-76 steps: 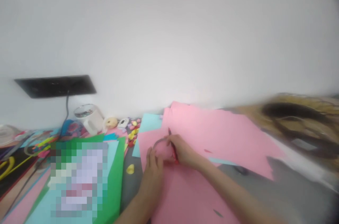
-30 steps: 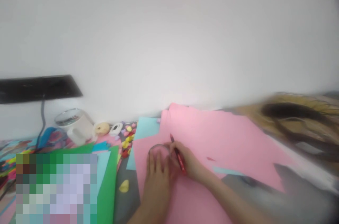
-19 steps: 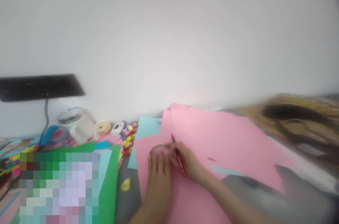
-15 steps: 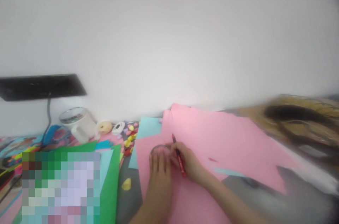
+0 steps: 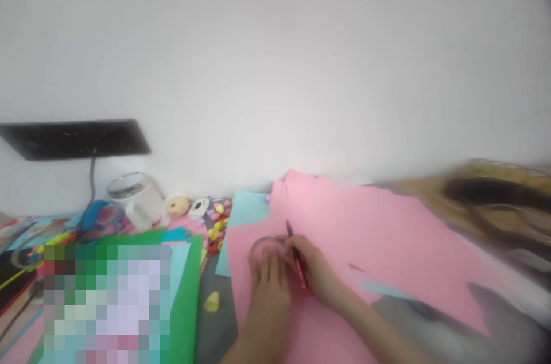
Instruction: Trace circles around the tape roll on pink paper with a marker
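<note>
A pink sheet of paper (image 5: 245,255) lies in front of me, with a round, clear ring-shaped object (image 5: 266,241) on it. My left hand (image 5: 270,281) rests on the round object, fingers extended and pressing down over its lower part. My right hand (image 5: 314,266) is closed around a red pen (image 5: 300,272), just right of the round object. The pen's upper end points away from me; its fingers touch near the ring's right edge. Larger pink paper (image 5: 365,226) spreads behind and to the right.
A white mug (image 5: 144,203), a small round toy (image 5: 177,206) and several small colored pieces (image 5: 219,226) stand along the wall. Green paper (image 5: 185,306) lies at the left. Light blue paper (image 5: 247,208) sits behind. A dark, blurred object (image 5: 499,192) is at the right.
The view has shifted slightly, so everything appears a little further right. My left fingers have moved down a little on the round object, showing more of its rim. The pen stays in my right hand.
</note>
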Action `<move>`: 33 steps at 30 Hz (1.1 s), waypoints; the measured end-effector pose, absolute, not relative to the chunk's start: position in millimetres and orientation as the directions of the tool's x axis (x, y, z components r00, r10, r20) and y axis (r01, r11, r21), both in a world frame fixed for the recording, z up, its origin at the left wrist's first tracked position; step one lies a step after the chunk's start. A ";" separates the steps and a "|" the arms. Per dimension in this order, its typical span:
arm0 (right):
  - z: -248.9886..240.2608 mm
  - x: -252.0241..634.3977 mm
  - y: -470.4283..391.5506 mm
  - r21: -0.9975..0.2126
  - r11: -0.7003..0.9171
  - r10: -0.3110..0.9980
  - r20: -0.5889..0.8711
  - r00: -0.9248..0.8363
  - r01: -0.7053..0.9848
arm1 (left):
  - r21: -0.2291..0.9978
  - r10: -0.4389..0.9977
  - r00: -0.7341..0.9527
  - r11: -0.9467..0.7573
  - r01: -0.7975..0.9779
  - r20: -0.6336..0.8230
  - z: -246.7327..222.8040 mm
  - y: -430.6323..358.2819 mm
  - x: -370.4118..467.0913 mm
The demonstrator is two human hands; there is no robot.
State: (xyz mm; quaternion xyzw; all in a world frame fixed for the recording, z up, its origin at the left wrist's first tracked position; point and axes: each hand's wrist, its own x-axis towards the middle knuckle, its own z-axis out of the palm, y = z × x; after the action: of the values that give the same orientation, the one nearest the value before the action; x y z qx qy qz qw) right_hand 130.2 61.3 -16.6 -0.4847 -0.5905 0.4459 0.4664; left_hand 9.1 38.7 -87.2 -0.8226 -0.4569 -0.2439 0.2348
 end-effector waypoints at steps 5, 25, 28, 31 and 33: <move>-22.6 130.2 62.2 -0.985 0.086 0.995 0.077 -0.064 0.149 | -0.190 0.634 0.467 -0.455 0.870 0.617 -83.6 36.9 9.8; -23.2 144.3 69.0 -0.914 0.305 0.950 0.276 -0.144 0.265 | -0.088 0.696 0.378 -0.415 0.906 0.611 -85.3 45.1 10.6; -11.3 144.4 83.0 -0.950 0.242 0.970 0.238 -0.045 0.195 | -0.085 0.703 0.393 -0.431 0.899 0.593 -87.9 45.0 11.9; 8.2 137.5 100.1 -0.986 0.155 0.988 0.155 -0.008 0.061 | -0.085 0.737 0.396 -0.422 0.903 0.548 -87.8 44.6 10.4; 19.0 128.8 110.2 -0.994 0.109 0.992 0.109 -0.069 -0.012 | -0.091 0.746 0.420 -0.440 0.893 0.517 -86.7 44.4 8.7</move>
State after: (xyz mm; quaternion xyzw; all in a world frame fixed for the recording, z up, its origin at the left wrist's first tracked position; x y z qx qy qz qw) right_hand 128.8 110.2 19.0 -0.4523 -0.5415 0.4910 0.5110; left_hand 8.7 44.4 -86.7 -0.8233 -0.4979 -0.2054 0.1794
